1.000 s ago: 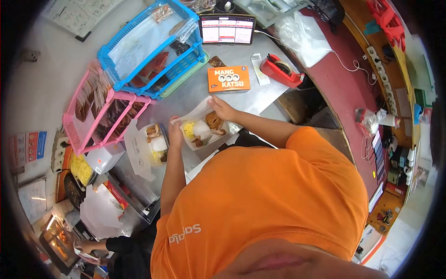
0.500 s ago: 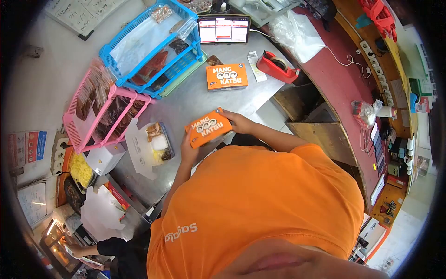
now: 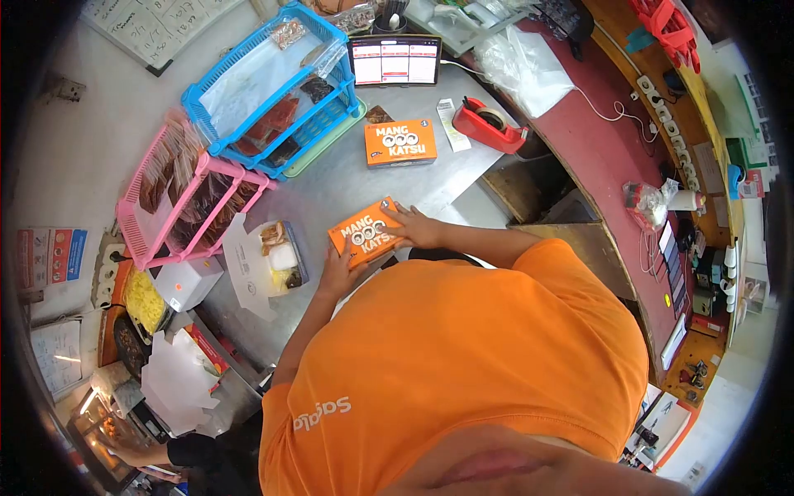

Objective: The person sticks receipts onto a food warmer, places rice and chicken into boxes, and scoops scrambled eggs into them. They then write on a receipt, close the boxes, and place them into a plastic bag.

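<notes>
An orange cardboard food box (image 3: pixel 364 234) printed "MANG KATSU" sits between my hands, tilted in front of my orange shirt. My left hand (image 3: pixel 337 271) grips its near left corner, thumb at the edge. Over its right end lies my right hand (image 3: pixel 413 227), fingers across the lid. A second closed orange box (image 3: pixel 400 142) stands farther back on the metal counter (image 3: pixel 331 182). To the left, a food box (image 3: pixel 253 285) lies with its lid raised, showing white rice and other food inside.
Blue (image 3: pixel 273 124) and pink (image 3: pixel 178 223) racks hold packets at the left. At the back are a tablet (image 3: pixel 395 59), a paper slip (image 3: pixel 453 124) and a red tape dispenser (image 3: pixel 490 126). A co-worker's dark sleeve (image 3: pixel 203 446) shows at lower left.
The box in my hands has shifted slightly left and down. My right hand has slid from its far right edge onto the lid. The co-worker's hand has moved slightly.
</notes>
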Motion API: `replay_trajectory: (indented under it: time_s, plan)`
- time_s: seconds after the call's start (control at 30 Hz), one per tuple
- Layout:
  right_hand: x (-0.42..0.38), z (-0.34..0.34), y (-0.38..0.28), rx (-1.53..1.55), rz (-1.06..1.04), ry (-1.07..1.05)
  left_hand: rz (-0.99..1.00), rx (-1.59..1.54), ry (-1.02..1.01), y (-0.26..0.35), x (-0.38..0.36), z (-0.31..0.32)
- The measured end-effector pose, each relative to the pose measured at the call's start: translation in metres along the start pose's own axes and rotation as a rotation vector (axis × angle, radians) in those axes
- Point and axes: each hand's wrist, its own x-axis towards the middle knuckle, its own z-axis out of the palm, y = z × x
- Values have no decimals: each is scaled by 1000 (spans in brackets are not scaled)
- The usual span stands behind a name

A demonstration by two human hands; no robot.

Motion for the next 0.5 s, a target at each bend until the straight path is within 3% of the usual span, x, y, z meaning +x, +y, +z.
replay_trajectory:
  time_s: [0.07, 0.13, 0.17, 0.23, 0.3, 0.33, 0.37, 0.4, 0.47, 0.5]
  plan:
    - [-10, -17, -21, -129, 88, -39, 29, 583, 110, 40, -11, -12]
    - [-11, 2, 2, -170, 61, -50, 87, 551, 188, 25, 2, 15]
    - [-14, 14, 16, -164, -49, 56, 149, 517, 265, 21, 8, 25]
    - [-26, 3, 30, -156, -162, 162, 162, 597, 187, 33, 16, 30]
    - [-47, -52, 46, -2, 87, 4, 175, 675, 109, 40, 22, 32]
    - [-62, -74, 64, -41, 117, 417, 189, 616, 124, 37, 24, 31]
    - [-82, -111, 81, -73, 154, 663, 200, 551, 141, 37, 26, 33]
    - [-103, -141, 100, -164, 363, 902, 196, 548, 142, 39, 27, 33]
    - [-145, -199, 142, -405, 610, 972, 133, 580, 103, 48, 29, 35]
    - [-162, -208, 160, -422, 757, 899, 145, 611, 123, 53, 31, 38]
